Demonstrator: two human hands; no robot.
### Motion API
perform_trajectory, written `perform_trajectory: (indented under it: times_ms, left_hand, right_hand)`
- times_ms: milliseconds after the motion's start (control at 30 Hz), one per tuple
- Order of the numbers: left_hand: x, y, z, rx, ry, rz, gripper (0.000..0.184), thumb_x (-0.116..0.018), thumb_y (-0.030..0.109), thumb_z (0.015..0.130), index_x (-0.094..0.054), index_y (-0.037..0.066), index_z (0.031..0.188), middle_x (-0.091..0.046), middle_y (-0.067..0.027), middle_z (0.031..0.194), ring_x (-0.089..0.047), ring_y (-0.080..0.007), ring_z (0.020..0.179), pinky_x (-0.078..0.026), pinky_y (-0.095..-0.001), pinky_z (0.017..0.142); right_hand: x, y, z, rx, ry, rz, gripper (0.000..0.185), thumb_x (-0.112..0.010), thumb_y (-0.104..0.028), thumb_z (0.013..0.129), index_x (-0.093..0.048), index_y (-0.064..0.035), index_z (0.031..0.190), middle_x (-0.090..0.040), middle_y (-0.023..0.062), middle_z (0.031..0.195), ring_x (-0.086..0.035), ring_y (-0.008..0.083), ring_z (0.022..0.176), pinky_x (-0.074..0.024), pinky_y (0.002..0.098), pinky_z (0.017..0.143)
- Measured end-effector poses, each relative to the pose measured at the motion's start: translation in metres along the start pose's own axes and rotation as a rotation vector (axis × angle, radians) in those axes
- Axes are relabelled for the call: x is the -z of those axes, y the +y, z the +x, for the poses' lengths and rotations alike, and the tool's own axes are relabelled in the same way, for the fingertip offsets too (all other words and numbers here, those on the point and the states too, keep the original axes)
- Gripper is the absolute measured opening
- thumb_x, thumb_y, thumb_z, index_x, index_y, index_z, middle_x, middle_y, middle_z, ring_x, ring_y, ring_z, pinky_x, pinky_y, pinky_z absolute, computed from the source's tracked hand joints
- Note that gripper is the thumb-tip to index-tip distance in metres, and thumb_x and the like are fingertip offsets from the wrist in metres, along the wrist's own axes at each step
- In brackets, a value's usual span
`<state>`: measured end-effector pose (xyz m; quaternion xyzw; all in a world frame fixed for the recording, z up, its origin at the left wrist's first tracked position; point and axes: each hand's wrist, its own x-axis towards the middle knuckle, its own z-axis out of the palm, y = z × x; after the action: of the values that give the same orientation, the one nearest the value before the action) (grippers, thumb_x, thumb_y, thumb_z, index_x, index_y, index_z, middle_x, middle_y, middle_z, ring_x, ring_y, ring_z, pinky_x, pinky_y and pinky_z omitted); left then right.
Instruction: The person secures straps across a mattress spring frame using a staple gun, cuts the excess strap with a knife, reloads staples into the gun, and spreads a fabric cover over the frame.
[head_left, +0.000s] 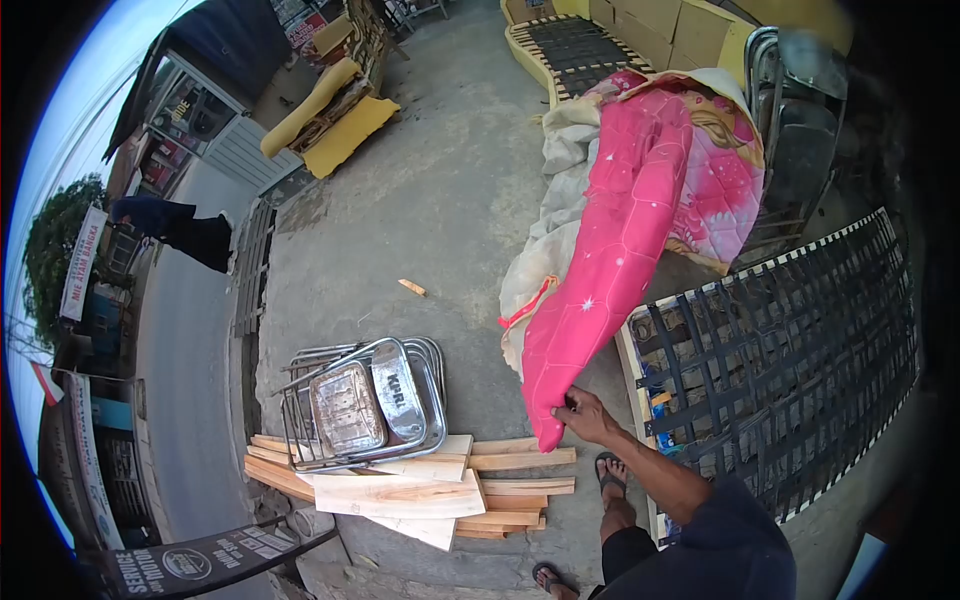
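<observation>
My right hand (590,416) is closed on the lower end of a bright pink quilted fabric cover (625,230) with a white star print. From my fingers the cover stretches up and away as a long, bunched strip. Its far part spreads out with a paler pink patterned side (720,190) showing. Whitish cloth or sacking (560,215) lies along its edge, with a red strip near the lower end. Beside my arm is a bed-like frame (780,370) laced with black webbing straps. My left hand is out of view.
Folded metal chairs (365,400) lie on a pile of wooden boards (400,495). A wood scrap (412,288) rests on the concrete floor. Behind the cover stand a yellow sofa frame (530,60) and stacked chairs (800,110). A road (185,370) with a person (180,230) runs alongside.
</observation>
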<state>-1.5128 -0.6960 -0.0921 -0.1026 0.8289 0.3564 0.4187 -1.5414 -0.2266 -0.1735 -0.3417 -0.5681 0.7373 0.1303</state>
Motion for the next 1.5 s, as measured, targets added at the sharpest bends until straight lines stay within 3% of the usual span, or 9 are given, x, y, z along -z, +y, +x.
perform_trajectory:
  times_ms: [133,167,333,567,633,767,933,1267,1500]
  left_hand:
    - [0.043,0.127,-0.009,-0.395,0.065,-0.189,0.044,-0.042,0.037,0.105,-0.052,0.005,0.133,-0.055,-0.0158,0.128,-0.055,-0.0267,0.116,-0.046,-0.0410,0.099]
    - [0.060,0.142,-0.007,-0.385,0.032,-0.426,0.046,-0.056,0.038,0.098,-0.054,0.002,0.126,-0.060,-0.0181,0.123,-0.056,-0.0285,0.117,-0.046,-0.0418,0.098]
    - [0.132,0.137,-0.027,-0.243,-0.671,-0.465,0.077,-0.036,0.063,0.098,-0.035,0.004,0.147,-0.051,-0.0180,0.139,-0.053,-0.0295,0.124,-0.044,-0.0455,0.103]
    - [0.224,0.024,-0.074,-0.168,-0.683,-0.549,0.072,-0.036,0.061,0.099,-0.039,0.005,0.144,-0.054,-0.0152,0.136,-0.058,-0.0271,0.118,-0.052,-0.0416,0.096]
    - [0.246,0.019,-0.094,-0.109,-0.668,-0.566,0.062,-0.048,0.050,0.100,-0.047,0.002,0.139,-0.061,-0.0146,0.127,-0.061,-0.0257,0.111,-0.053,-0.0407,0.093]
    - [0.297,0.034,-0.140,-0.651,-0.212,-0.091,0.039,-0.067,0.022,0.092,-0.062,-0.004,0.121,-0.069,-0.0117,0.108,-0.064,-0.0193,0.098,-0.051,-0.0354,0.087]
    - [0.483,0.077,-0.206,-1.093,0.312,-0.105,0.033,-0.062,0.021,0.096,-0.061,-0.004,0.118,-0.067,-0.0104,0.106,-0.062,-0.0186,0.093,-0.049,-0.0327,0.085]
    - [0.729,0.164,-0.313,-1.221,1.425,0.345,0.048,-0.058,0.026,0.096,-0.054,-0.009,0.129,-0.065,-0.0187,0.110,-0.061,-0.0287,0.102,-0.044,-0.0364,0.095]
    - [0.756,0.131,-0.349,-1.189,1.598,0.252,0.047,-0.059,0.025,0.095,-0.055,-0.009,0.128,-0.065,-0.0186,0.110,-0.061,-0.0286,0.101,-0.044,-0.0363,0.094]
  right_hand:
    - [-0.083,-0.088,-0.141,0.289,-0.488,-0.310,0.028,-0.065,-0.016,0.081,-0.062,-0.0005,0.105,-0.065,0.0141,0.087,-0.063,0.0223,0.080,-0.0496,0.0363,0.075]
    - [-0.105,-0.104,-0.176,0.256,-0.639,-0.312,0.030,-0.064,-0.018,0.081,-0.062,0.0007,0.104,-0.065,0.0173,0.088,-0.064,0.0275,0.081,-0.0495,0.0385,0.075]
    - [-0.233,-0.095,-0.341,0.403,-1.040,-0.335,0.032,-0.062,-0.020,0.081,-0.061,0.0012,0.105,-0.065,0.0202,0.089,-0.063,0.0345,0.082,-0.0492,0.0425,0.074]
    - [-0.369,-0.080,-0.462,0.495,-1.058,-0.439,0.032,-0.063,-0.023,0.082,-0.061,0.0005,0.105,-0.065,0.0193,0.089,-0.063,0.0342,0.082,-0.0490,0.0434,0.075]
    - [-0.398,-0.080,-0.488,0.526,-1.061,-0.452,0.033,-0.063,-0.024,0.083,-0.061,0.0003,0.105,-0.065,0.0190,0.089,-0.063,0.0341,0.082,-0.0489,0.0437,0.075]
    - [-0.441,-0.092,-0.523,0.612,-1.067,-0.472,0.033,-0.064,-0.025,0.083,-0.062,-0.0001,0.105,-0.065,0.0185,0.089,-0.063,0.0339,0.083,-0.0488,0.0443,0.075]
    - [-0.415,-0.095,-0.510,0.580,-0.969,-0.570,0.044,-0.065,-0.043,0.090,-0.062,-0.0063,0.114,-0.068,0.0151,0.095,-0.066,0.0298,0.085,-0.0500,0.0422,0.073]
    - [-0.184,0.044,-0.514,-0.186,0.083,-0.927,0.034,-0.062,-0.035,0.086,-0.070,-0.0091,0.107,-0.072,0.0175,0.099,-0.068,0.0355,0.096,-0.0521,0.0443,0.087]
    - [-0.155,0.036,-0.543,-0.246,0.305,-0.733,0.038,-0.063,-0.035,0.086,-0.070,-0.0057,0.110,-0.072,0.0176,0.101,-0.069,0.0327,0.098,-0.0525,0.0403,0.087]
